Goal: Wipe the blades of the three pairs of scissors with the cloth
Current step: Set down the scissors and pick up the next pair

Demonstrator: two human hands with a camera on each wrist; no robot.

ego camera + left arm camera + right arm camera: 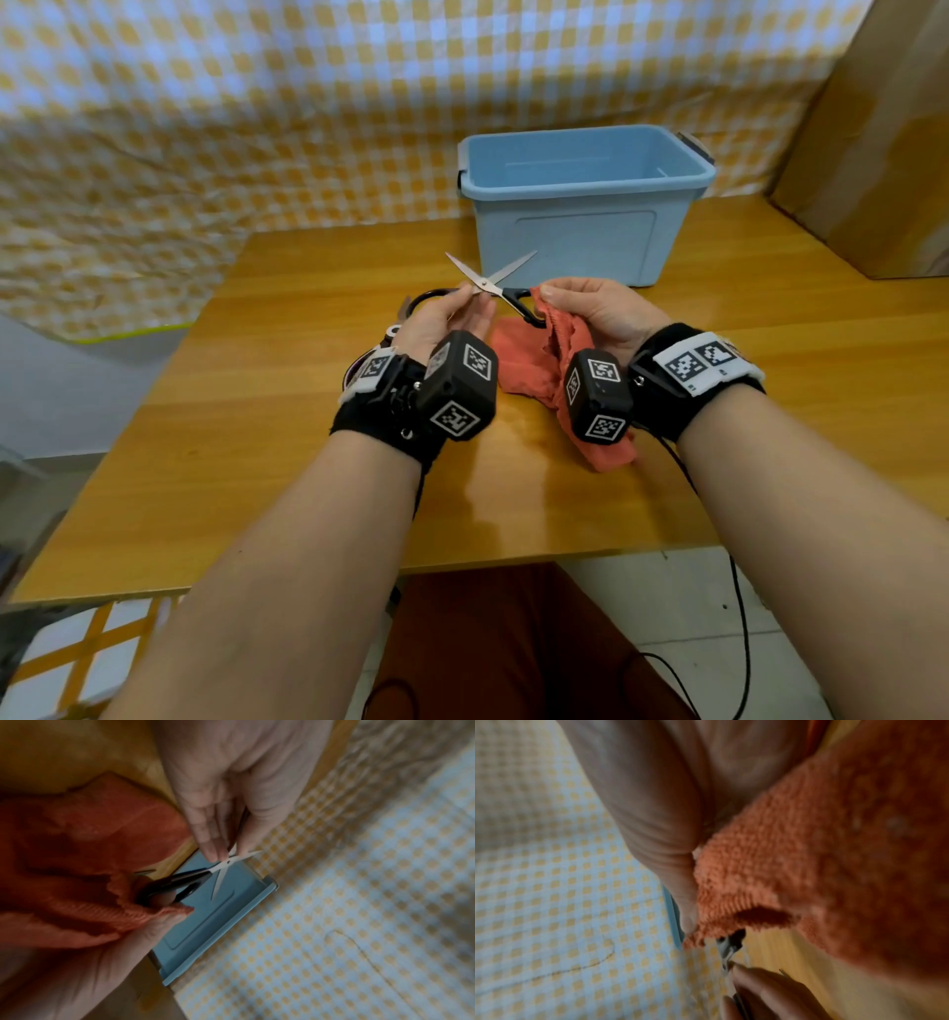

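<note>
Pinching stiff, sharp, open scissors near the pivot with left hand, right hand clutching soft cloth and one handle loop.

Soft even light; blurred wrist views, warped head-view edges.

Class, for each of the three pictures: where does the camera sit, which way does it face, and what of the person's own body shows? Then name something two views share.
Head: worn on the head, facing forward and down at the table; both forearms, left hand, right hand.
Left wrist: looks along the left hand at the scissors.
Right wrist: looks along the right hand at the cloth.
Shared: scissors, cloth, blue bin.
</note>
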